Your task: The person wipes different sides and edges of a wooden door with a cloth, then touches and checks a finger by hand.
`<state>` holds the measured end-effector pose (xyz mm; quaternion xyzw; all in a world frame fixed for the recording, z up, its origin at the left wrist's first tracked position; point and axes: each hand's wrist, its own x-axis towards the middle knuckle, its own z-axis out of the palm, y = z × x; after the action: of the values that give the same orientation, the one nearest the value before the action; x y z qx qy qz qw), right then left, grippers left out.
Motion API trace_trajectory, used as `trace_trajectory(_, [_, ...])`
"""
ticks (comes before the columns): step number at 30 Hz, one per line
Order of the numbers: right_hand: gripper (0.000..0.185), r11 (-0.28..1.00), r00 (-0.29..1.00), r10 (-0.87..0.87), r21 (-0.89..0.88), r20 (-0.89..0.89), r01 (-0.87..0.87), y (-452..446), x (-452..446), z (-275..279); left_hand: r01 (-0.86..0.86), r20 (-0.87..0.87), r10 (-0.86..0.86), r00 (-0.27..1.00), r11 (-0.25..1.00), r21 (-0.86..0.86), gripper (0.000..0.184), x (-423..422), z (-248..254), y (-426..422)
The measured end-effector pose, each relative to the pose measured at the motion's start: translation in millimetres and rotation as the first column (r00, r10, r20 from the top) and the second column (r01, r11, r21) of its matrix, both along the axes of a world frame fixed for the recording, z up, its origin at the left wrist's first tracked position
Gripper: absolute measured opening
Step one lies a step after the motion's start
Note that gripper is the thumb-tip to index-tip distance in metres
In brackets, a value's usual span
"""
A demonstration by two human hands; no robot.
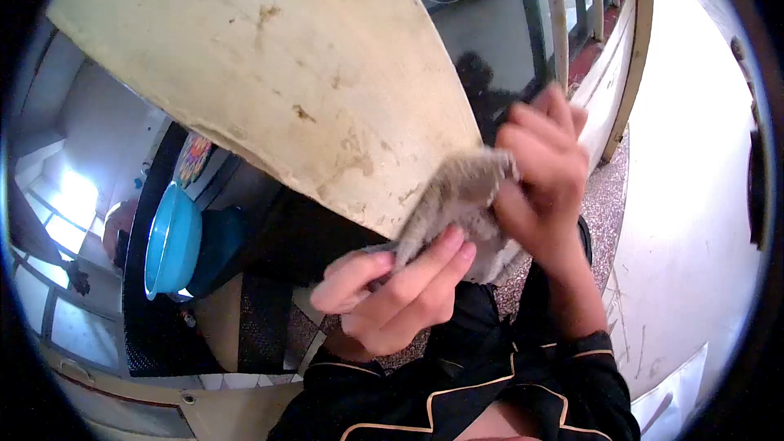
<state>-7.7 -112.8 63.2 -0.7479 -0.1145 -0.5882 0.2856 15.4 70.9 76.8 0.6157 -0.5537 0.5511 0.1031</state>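
A grey, worn cloth point(465, 200) is held up between my two hands, in front of my chest. My left hand point(400, 294) pinches its lower left part, with fingertips pressed over the fabric. My right hand point(543, 167) is closed on the cloth's right edge and is slightly blurred by motion. Just beyond the cloth lies the narrow end of a cream-coloured panel point(310, 73), marked with brown stains and chipped patches. Whether the cloth touches the panel I cannot tell.
At the left a blue plastic basin point(174, 241) stands on a dark surface, near a colourful patterned item point(193, 159). Window bars point(555, 16) rise at the upper right beside a white wall point(686, 196). Speckled floor point(604, 188) shows below.
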Motion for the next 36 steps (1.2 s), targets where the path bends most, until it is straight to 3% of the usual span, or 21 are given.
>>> trace_trajectory(1, [0.014,0.999,1.000,-0.007,-0.038,-0.011,0.006,-4.5,1.7,9.6,-0.038,-0.005,0.039,0.999,0.998,0.056,0.013,-2.7,4.6,2.0])
trace_trajectory(2, [0.015,0.999,0.999,-0.013,-0.038,0.049,0.015,-5.0,6.8,26.6,-0.062,0.042,0.062,0.997,0.998,-0.009,0.015,0.3,9.9,0.7])
trace_trajectory(3, [0.015,0.999,0.997,-0.015,-0.040,0.075,0.018,-3.9,7.7,29.7,-0.074,-0.032,0.070,0.997,0.991,-0.110,0.015,-2.2,14.3,-6.1])
trace_trajectory(5, [0.015,1.000,0.998,0.007,-0.020,0.066,-0.005,-0.3,6.3,26.1,-0.038,-0.051,0.031,0.998,0.989,-0.144,0.018,-1.5,19.0,-13.5])
trace_trajectory(7, [0.015,0.999,0.999,-0.035,-0.025,0.012,0.036,3.1,0.8,-0.3,-0.042,-0.132,0.042,0.990,0.999,0.005,0.019,-8.3,2.2,-1.8])
trace_trajectory(9, [0.024,0.997,0.999,-0.048,0.066,-0.018,0.049,10.7,0.6,-15.5,-0.036,-0.235,0.034,0.971,0.999,-0.005,0.021,-12.9,-13.0,-3.9])
trace_trajectory(10, [0.023,0.999,0.999,-0.038,0.034,0.028,0.037,2.6,3.9,-18.4,-0.015,-0.153,0.029,0.988,0.996,0.087,0.020,-5.8,-8.8,1.8])
trace_trajectory(11, [0.023,0.998,0.998,0.056,0.017,0.024,-0.056,-3.4,6.5,-6.8,-0.029,-0.125,0.036,0.991,0.998,0.059,0.019,-6.1,3.2,1.1])
trace_trajectory(12, [0.017,1.000,0.997,0.006,-0.019,0.081,-0.004,-0.2,8.9,17.3,-0.042,-0.099,0.044,0.994,0.999,0.029,0.018,-6.3,15.3,0.3])
trace_trajectory(13, [0.014,0.999,0.994,-0.020,-0.035,0.109,0.024,1.6,8.6,23.5,-0.080,-0.119,0.065,0.991,0.989,-0.126,0.017,-6.9,17.9,-6.3])
trace_trajectory(15, [0.011,0.997,0.993,-0.046,-0.052,0.109,0.052,6.2,4.7,26.4,-0.027,-0.064,0.015,0.998,0.984,-0.177,0.016,-4.5,16.7,-7.6])
trace_trajectory(17, [0.025,1.000,1.000,-0.002,0.013,0.001,0.002,9.7,-0.1,-0.1,-0.062,-0.241,0.043,0.970,0.996,-0.071,0.018,-13.1,-4.6,1.1])
trace_trajectory(18, [0.025,0.998,0.999,-0.037,0.046,-0.039,0.038,7.2,-1.7,-22.9,-0.083,-0.271,0.085,0.959,0.996,0.019,0.021,-15.7,-16.7,-0.3])
trace_trajectory(19, [0.026,0.994,0.994,-0.064,0.077,-0.085,0.071,4.8,-3.1,-36.6,-0.082,-0.299,0.078,0.951,0.997,0.001,0.024,-16.4,-31.6,-3.8])
trace_trajectory(22, [0.026,0.992,0.992,-0.089,0.083,-0.090,0.096,-0.3,-9.6,-26.7,0.000,-0.232,0.035,0.972,0.989,0.150,0.025,-15.2,-21.5,1.8])
trace_trajectory(24, [0.028,0.990,0.991,-0.115,0.072,-0.063,0.119,0.0,-12.3,-25.0,-0.032,-0.187,0.018,0.982,0.997,-0.074,0.024,-16.2,-26.2,0.3])
trace_trajectory(25, [0.030,0.989,0.990,-0.138,0.055,-0.035,0.139,1.5,-13.0,-24.7,-0.043,-0.192,0.029,0.981,0.997,-0.070,0.024,-17.5,-27.7,-2.0])
trace_trajectory(27, [0.030,0.991,0.992,-0.117,0.053,-0.056,0.120,9.2,-21.1,-28.3,0.079,-0.331,-0.147,0.932,0.975,-0.210,0.025,-21.1,-29.8,-5.2])
trace_trajectory(29, [0.030,0.993,0.992,-0.107,0.040,-0.067,0.110,11.8,-22.4,-26.4,0.066,-0.262,-0.111,0.959,0.983,-0.173,0.029,-16.2,-33.6,-0.6])
trace_trajectory(32, [0.025,0.996,0.998,-0.046,0.078,-0.039,0.049,13.3,-20.5,-12.7,0.075,-0.379,-0.197,0.904,0.947,-0.313,0.045,-14.2,-25.5,-6.8])
trace_trajectory(36, [0.021,0.999,1.000,-0.003,0.043,-0.007,0.003,5.3,-16.5,15.1,0.058,-0.379,-0.227,0.897,0.911,-0.408,0.038,-7.9,-18.5,-10.7])
